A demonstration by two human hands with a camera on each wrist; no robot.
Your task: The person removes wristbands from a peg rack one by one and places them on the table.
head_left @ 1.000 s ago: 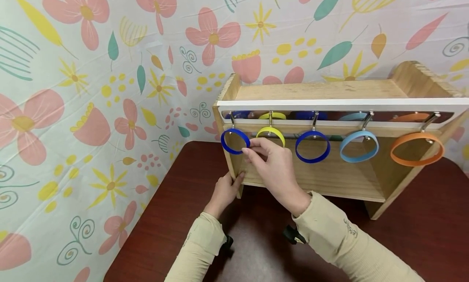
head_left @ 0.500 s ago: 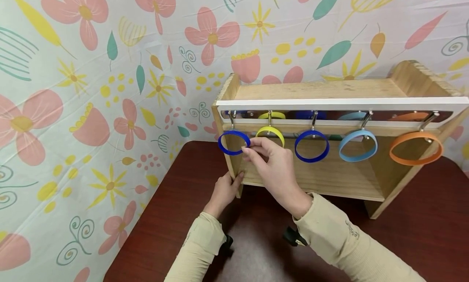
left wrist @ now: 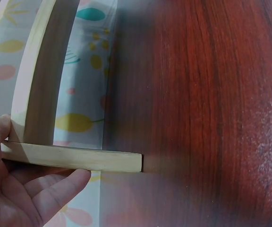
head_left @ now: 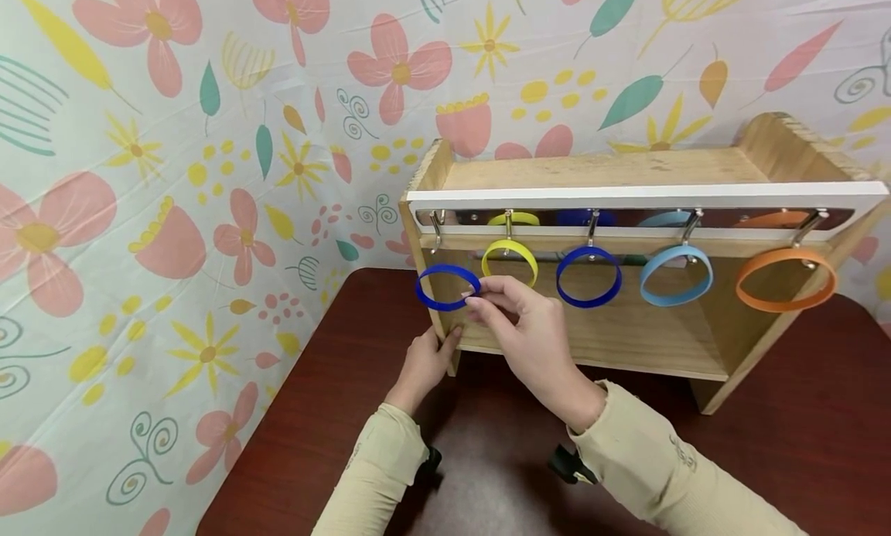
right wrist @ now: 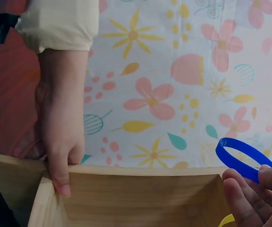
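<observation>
the blue ring is just below the leftmost hook and free of it: in the head view a gap shows between the hook's tip and the ring's upper edge. it is in front of the left side panel of the wooden rack, near that rack's front left edge and under its white rail.

the right hand is the nearer one, grasping the ring by its right side between thumb and fingertips, so the ring juts out leftward from the grip. being round, it has no real long axis; tilted, it shows as an oval whose wider way runs roughly along the rail. the left hand is lower and apart from the ring, grasping the rack's lower left side, thumb on one face and fingers on the other, over the worktop.

the ring is a thin, smooth, deep blue band with a broad opening, matching another blue ring on the middle hook. a yellow ring, a light blue ring and an orange ring hang along the same row.
</observation>
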